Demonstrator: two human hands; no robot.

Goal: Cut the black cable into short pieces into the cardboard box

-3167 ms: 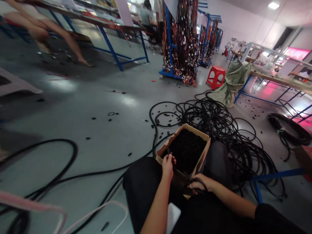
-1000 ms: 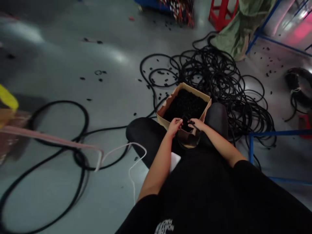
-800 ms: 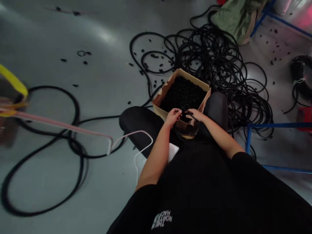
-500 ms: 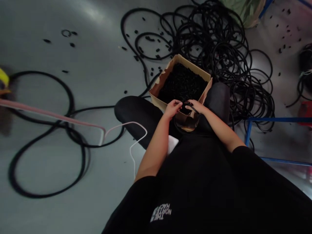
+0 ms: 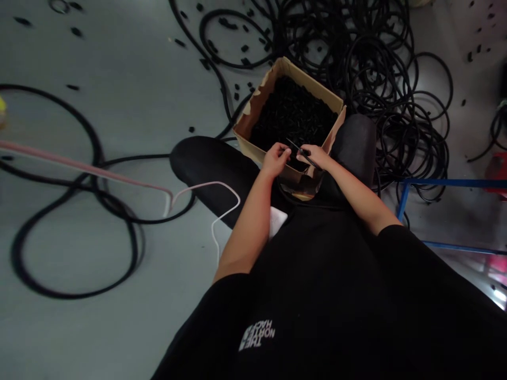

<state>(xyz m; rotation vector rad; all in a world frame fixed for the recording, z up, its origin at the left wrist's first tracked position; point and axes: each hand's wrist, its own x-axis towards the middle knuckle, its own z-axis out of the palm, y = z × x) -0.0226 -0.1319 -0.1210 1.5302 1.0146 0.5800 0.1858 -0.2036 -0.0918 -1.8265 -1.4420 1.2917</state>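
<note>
A torn cardboard box [image 5: 319, 88] stands between my legs, filled with small black pieces [image 5: 295, 111]. Over its near edge, my right hand [image 5: 312, 155] is closed around a dark tool that looks like scissors [image 5: 304, 151], its thin blade pointing up and left. Just left of the blade is my left hand [image 5: 276, 159], its fingers pinched together; what they hold, if anything, is too small and dark to name. A small gap separates the two hands.
Tangled black hose [image 5: 356, 68] lies behind and right of the box. Larger black loops [image 5: 81, 182] lie on the left floor among scattered pieces. A white cable [image 5: 214, 183] runs past my left arm. A blue metal frame [image 5: 455, 183] stands at right.
The view has shifted, so the box and hands appear higher. My hands have parted slightly, and the tool's blade now shows between them.
</note>
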